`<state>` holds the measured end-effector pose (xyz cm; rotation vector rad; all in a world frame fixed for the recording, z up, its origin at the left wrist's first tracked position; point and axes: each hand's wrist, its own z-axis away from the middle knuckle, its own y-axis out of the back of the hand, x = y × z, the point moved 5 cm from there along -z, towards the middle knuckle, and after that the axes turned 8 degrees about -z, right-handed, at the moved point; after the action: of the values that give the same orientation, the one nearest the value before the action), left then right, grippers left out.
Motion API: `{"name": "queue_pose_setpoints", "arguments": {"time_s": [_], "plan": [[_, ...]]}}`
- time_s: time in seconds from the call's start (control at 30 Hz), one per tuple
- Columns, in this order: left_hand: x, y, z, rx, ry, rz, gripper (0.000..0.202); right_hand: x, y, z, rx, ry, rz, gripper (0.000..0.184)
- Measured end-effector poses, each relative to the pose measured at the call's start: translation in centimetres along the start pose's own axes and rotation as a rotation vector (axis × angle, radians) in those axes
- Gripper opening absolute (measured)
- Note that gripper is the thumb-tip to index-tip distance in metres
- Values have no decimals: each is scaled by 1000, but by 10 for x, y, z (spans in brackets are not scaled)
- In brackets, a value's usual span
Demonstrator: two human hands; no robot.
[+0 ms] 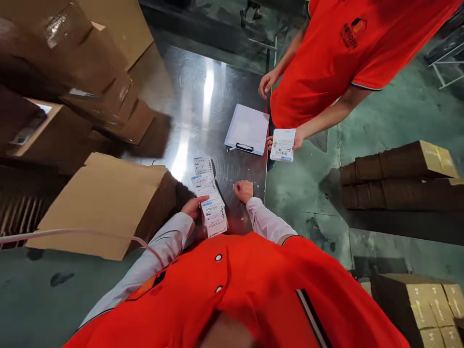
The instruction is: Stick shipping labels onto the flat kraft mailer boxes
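Observation:
My left hand is closed on the near stack of printed shipping labels, its thumb on top. More labels with barcodes and blue marks lie overlapped just beyond, on the metal table. My right hand rests on the table to the right of the labels, fingers curled in, with nothing visible in them. Farther off lies a clipboard with white paper, its black clip facing me. Across the table corner, a co-worker's hand holds another stack of labels.
Flat cardboard is stacked at my left, with taped cartons piled behind it. A pale cable crosses at lower left. The co-worker in a red shirt stands at the right table edge. Cardboard bundles sit on the floor beyond.

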<state>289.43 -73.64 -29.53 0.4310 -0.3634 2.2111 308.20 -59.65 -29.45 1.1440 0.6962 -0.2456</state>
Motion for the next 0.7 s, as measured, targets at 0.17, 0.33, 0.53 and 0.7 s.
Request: {"name": "queue_pose_setpoints", "arguments": {"time_s": [0.17, 0.33, 0.53, 0.7], "plan": [[1, 1, 1, -6, -9, -45, 15, -32, 31, 14, 61, 70, -132, 53], [1, 0, 2, -68, -1, -66, 19, -44, 123, 14, 493, -18, -619, 105], [4, 2, 3, -19, -5, -102, 17, -32, 152, 11, 431, -182, -875, 112], [6, 2, -3, 3, -31, -166, 22, -24, 131, 21, 432, -241, -925, 111]]}}
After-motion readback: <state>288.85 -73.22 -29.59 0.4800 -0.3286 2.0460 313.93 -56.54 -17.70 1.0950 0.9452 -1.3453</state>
